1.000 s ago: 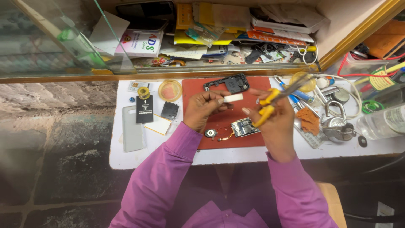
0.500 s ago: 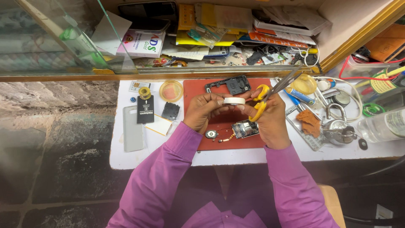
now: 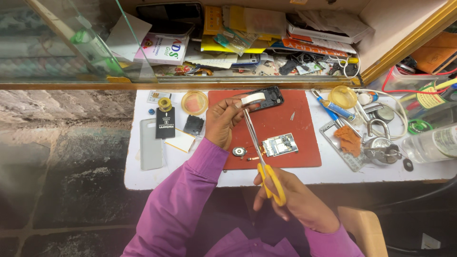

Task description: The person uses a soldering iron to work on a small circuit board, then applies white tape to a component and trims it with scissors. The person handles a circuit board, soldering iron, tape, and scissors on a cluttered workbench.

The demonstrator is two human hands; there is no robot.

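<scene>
My left hand (image 3: 223, 121) holds a small white roll of tape (image 3: 252, 99) above the red mat (image 3: 290, 128). My right hand (image 3: 295, 202) grips yellow-handled scissors (image 3: 259, 152) near my body, below the table's front edge. The blades point up toward the tape roll, their tips just under it. On the mat lie a small circuit board (image 3: 280, 144), a round metal part (image 3: 239, 152) and a black phone frame (image 3: 270, 97).
A grey phone back cover (image 3: 151, 144), black card (image 3: 165, 123), yellow lids (image 3: 194, 102) and a padlock (image 3: 379, 144) lie on the white table (image 3: 190, 173). A cluttered shelf (image 3: 266, 28) of papers sits behind; a clear bottle (image 3: 435, 143) at right.
My right hand pulled the scissors back from over the mat toward my body, and the blades now point up at the tape roll. My left hand raised the tape slightly.
</scene>
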